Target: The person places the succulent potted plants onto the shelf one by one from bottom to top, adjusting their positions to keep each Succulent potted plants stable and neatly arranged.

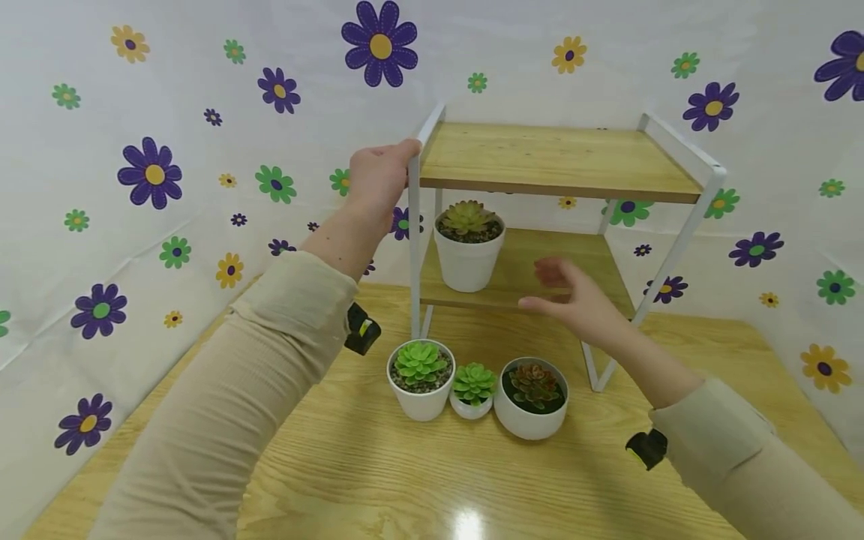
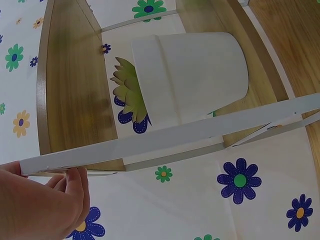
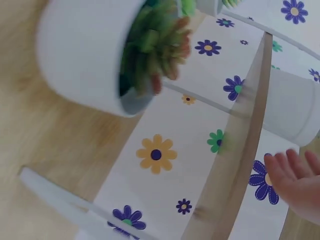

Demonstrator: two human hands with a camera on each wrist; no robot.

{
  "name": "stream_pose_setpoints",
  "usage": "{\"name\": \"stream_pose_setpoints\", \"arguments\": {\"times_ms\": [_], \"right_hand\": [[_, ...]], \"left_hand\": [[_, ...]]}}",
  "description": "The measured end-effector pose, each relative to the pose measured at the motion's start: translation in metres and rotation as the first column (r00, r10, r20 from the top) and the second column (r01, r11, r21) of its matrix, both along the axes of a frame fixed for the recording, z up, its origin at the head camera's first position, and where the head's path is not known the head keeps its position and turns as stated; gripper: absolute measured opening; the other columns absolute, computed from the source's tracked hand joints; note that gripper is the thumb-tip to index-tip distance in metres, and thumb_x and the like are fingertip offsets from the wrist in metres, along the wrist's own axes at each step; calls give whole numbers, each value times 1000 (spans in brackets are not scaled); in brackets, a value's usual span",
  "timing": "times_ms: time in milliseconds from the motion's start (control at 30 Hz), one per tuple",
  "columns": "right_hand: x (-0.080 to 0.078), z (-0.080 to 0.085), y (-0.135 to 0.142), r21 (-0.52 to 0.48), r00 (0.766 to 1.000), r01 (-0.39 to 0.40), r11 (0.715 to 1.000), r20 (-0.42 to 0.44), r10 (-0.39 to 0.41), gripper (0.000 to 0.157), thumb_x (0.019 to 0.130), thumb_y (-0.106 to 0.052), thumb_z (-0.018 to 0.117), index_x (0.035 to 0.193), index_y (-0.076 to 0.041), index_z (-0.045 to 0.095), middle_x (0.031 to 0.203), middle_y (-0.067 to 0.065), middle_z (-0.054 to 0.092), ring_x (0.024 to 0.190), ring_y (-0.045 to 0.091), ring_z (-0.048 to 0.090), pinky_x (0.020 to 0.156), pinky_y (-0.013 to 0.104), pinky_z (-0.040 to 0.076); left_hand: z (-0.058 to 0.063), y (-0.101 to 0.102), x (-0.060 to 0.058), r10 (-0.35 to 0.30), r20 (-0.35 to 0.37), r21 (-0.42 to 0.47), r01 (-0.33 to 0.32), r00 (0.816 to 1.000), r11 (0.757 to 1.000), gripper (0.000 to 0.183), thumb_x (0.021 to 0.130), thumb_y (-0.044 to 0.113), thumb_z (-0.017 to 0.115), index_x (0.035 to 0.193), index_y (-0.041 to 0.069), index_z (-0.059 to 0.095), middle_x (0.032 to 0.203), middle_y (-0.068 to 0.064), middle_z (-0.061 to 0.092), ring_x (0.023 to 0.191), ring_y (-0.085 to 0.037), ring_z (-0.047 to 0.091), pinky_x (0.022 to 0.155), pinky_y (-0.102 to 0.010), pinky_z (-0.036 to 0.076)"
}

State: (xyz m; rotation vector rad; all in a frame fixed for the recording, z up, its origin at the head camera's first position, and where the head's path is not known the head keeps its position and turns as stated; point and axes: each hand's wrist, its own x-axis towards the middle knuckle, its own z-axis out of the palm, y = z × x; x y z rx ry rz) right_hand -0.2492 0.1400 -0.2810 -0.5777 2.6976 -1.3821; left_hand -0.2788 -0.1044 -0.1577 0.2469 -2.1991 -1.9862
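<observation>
A two-tier wooden shelf with a white metal frame stands on the table. At its upper left front corner my left hand grips the frame, fingers curled round the white bar. A tall white pot with a yellow-green succulent sits on the left of the middle shelf board. My right hand is in front of that board, to the right of the pot and apart from it, its fingers loosely bent and holding nothing.
Before the shelf, side by side on the table, stand a white pot with a bright green succulent, a small green succulent in a white bowl, and a wider pot with a reddish succulent. A flower-patterned cloth hangs behind.
</observation>
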Motion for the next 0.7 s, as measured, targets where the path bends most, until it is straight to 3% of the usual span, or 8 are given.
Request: {"name": "stream_pose_setpoints", "arguments": {"times_ms": [167,333,700], "right_hand": [[21,-13,16,21,994,-107,994,-11,107,60,89,-21,63,137,3,36,133,23,47,122,37,46,102,52,39],[31,-32,27,54,987,-158,986,41,156,60,88,-26,65,136,-1,38,133,20,47,121,35,46,98,50,43],[42,-85,47,100,990,-140,985,34,137,89,79,-26,74,141,8,20,134,31,37,119,46,40,90,56,43]], "left_hand": [[0,0,0,3,4,-3,-3,1000,1000,36,94,31,52,121,10,60,129,-1,53,119,-15,45,108,-36,32],[0,-2,0,11,17,-2,-11,1000,1000,36,94,32,52,122,11,58,130,-1,53,120,-15,46,109,-36,32],[0,1,0,0,4,1,0,1000,1000,36,94,31,52,122,10,60,129,-1,53,118,-15,44,107,-35,33]]}}
